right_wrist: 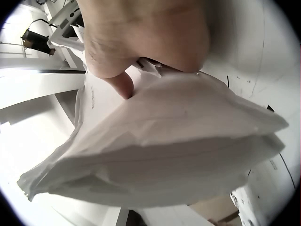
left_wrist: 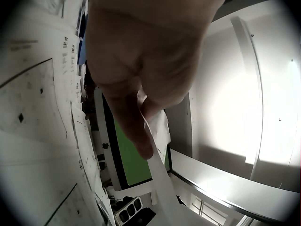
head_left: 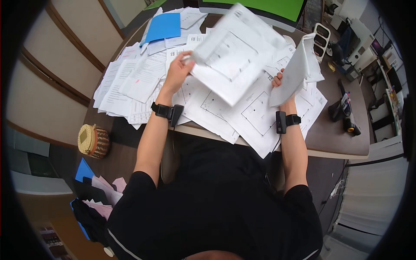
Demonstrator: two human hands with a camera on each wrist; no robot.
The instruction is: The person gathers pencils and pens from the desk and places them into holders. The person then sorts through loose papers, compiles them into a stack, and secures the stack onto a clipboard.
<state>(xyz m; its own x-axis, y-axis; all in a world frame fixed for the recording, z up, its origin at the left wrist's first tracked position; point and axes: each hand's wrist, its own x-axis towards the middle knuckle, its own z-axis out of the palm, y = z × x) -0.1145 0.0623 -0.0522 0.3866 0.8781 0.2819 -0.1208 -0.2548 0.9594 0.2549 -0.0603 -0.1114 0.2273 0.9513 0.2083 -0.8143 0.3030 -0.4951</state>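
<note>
In the head view my left hand (head_left: 178, 71) pinches the left edge of a sheet of paper (head_left: 236, 54), slightly blurred and printed with a rectangular line diagram. The sheet is tilted up over the papers on the desk. Seen from the left wrist, thumb and fingers of the left hand (left_wrist: 141, 61) meet on the paper's edge (left_wrist: 162, 188). My right hand (head_left: 278, 80) grips a bundle of bent white papers (head_left: 294, 71) raised above the desk, its palm hidden behind them. In the right wrist view these papers (right_wrist: 155, 136) bow outward below the hand (right_wrist: 141, 42).
Printed sheets (head_left: 130, 78) overlap across the desk (head_left: 346, 143), with a blue folder (head_left: 164, 28) at the back left. Behind them stands a monitor with a green screen (head_left: 273, 6). A power strip (head_left: 320, 41) and dark tool (head_left: 344, 110) lie right; a woven basket (head_left: 99, 143) sits left.
</note>
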